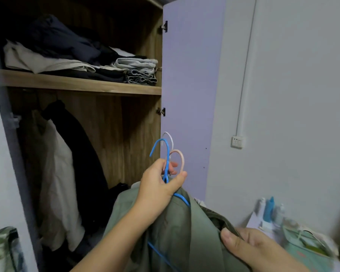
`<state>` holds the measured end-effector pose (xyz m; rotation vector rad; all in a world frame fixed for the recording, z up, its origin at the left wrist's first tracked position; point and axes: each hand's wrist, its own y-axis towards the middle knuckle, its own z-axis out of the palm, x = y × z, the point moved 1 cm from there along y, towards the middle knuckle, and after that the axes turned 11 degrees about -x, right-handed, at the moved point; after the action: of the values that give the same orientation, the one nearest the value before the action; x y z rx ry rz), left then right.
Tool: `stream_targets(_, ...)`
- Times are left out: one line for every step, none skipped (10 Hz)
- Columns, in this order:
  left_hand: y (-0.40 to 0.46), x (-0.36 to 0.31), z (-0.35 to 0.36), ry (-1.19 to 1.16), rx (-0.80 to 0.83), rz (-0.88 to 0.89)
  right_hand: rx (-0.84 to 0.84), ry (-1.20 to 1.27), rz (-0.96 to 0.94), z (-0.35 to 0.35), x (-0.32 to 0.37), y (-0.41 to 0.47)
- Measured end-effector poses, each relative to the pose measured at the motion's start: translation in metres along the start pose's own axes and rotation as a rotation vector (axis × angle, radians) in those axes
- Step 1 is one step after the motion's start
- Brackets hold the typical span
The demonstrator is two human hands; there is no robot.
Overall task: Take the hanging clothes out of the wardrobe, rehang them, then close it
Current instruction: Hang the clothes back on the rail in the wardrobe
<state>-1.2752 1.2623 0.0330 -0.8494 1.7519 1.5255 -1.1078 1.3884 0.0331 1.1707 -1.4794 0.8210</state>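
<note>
Three hanger hooks, blue (161, 152), white (170, 139) and pink (180, 159), rise from our left hand (159, 188), whose fingers and thumb curl round their necks in front of the open wardrobe (114, 122). From them hangs an olive-green garment (177, 228), held outside the wardrobe, low and right of its opening. Our right hand (251, 246) pinches a fold of this garment under the thumb. A black garment (82, 158) and a cream one (57, 183) hang inside, beneath the shelf (77, 84) of folded clothes (67, 55). The lilac door (190, 85) stands open.

Head camera looks forward and down, close, into the open wardrobe (82, 89).
</note>
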Motion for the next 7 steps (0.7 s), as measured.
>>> stream_targets(0.018, 0.013, 0.002, -0.036, -0.004, -0.003, 0.002, 0.04, -0.068, 0.022, 0.003, 0.016)
stream_targets(0.034, 0.026, 0.012, 0.098, -0.066, 0.057, -0.252, 0.391, -0.13, 0.025, -0.031, 0.061)
stream_targets(0.05, 0.033, 0.029, 0.158, -0.161, 0.095, -0.181, 0.145, -0.157, 0.02, -0.047, 0.101)
stream_targets(0.068, 0.036, 0.049, 0.172, -0.227, 0.048, -0.137, 0.045, -0.168, 0.0, -0.057, 0.132)
stream_targets(0.085, 0.035, 0.071, 0.155, -0.277, 0.016, -0.11, -0.011, -0.184, -0.025, -0.069, 0.162)
stream_targets(0.101, 0.039, 0.09, 0.184, -0.362, -0.039, -0.006, -0.087, -0.174, -0.036, -0.069, 0.188)
stream_targets(0.114, 0.047, 0.101, 0.214, -0.486, -0.109, 0.069, -0.122, -0.151, -0.044, -0.063, 0.208)
